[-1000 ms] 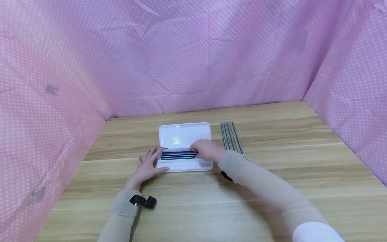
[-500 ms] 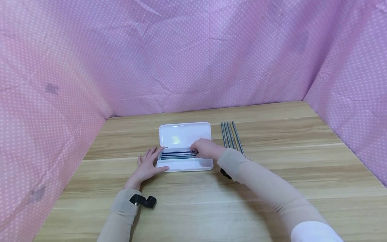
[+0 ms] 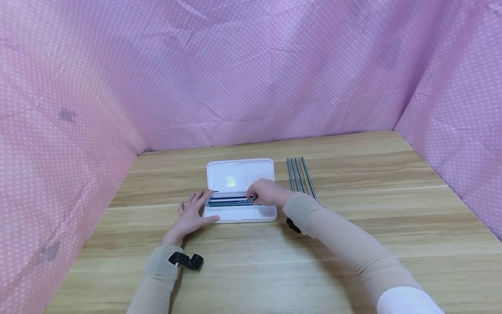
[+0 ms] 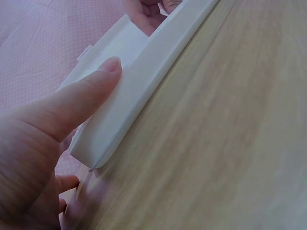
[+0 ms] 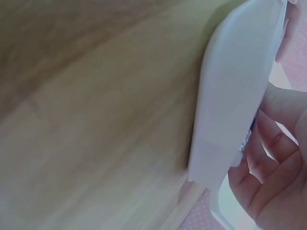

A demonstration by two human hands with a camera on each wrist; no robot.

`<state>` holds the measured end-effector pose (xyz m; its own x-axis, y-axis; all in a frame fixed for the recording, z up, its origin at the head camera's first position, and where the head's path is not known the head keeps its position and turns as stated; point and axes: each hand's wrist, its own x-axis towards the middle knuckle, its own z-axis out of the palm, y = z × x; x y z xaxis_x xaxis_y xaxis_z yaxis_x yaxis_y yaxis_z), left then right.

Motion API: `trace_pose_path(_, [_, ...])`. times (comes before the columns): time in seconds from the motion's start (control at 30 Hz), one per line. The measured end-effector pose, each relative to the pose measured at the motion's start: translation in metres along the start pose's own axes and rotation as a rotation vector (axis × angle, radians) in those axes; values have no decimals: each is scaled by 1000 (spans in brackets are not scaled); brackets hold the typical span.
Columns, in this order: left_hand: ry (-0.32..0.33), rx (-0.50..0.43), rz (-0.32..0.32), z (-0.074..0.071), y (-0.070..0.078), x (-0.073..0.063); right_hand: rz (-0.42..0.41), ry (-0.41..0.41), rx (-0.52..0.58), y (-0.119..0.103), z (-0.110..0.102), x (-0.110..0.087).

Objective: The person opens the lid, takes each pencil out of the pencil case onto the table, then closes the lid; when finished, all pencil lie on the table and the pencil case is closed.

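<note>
A white pencil case (image 3: pixel 229 214) lies on the table with its lid folded back. Several dark blue-green pencils (image 3: pixel 230 202) lie lengthwise in its tray. My left hand (image 3: pixel 190 217) spans the left end of the case; its thumb (image 4: pixel 98 86) rests on the near rim and the index fingertip touches the back corner. At the tray's right end, my right hand (image 3: pixel 269 192) has its fingers curled in among the pencil ends, pinching a pencil. In the right wrist view, a dark pencil with lettering (image 5: pixel 246 138) shows beside the fingers, mostly hidden by the case wall.
To the right of the case, several more pencils (image 3: pixel 299 176) lie side by side, one of them yellowish; my right forearm covers their near ends. The wood-grain table (image 3: pixel 243 270) runs back to pink dotted cloth (image 3: pixel 251 87) hung around it.
The pencils in the tray have shifted slightly under my right fingers, with wider gaps showing between some of them. My left hand has stayed in place.
</note>
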<state>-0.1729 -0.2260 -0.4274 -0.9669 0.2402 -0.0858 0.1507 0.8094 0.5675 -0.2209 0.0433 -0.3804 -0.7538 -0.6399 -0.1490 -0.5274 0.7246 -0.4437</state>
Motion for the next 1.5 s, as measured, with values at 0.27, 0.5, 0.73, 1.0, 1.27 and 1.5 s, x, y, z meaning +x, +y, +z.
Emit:
trace_pose_path(0.27, [-2,8,7,1,-1,2,-37,-7,3,5,0,-1])
trace_pose_path(0.5, [0,-2,3,1,-1,1,-44,-23,24,8,2,0])
trace_pose_path(0.73, [-2,-2,-10,1,0,0,-57,-13,146,12,-1,-6])
trace_pose_path(1.0, [-1,-10,0,1,0,0,-42,7,280,20,-3,-12])
trace_pose_path(1.27, [11,-15,13,2,-1,1,42,62,447,28,-3,-16])
trace_pose_path(1.5, [18,-17,13,2,-1,1,85,90,574,30,-2,-24])
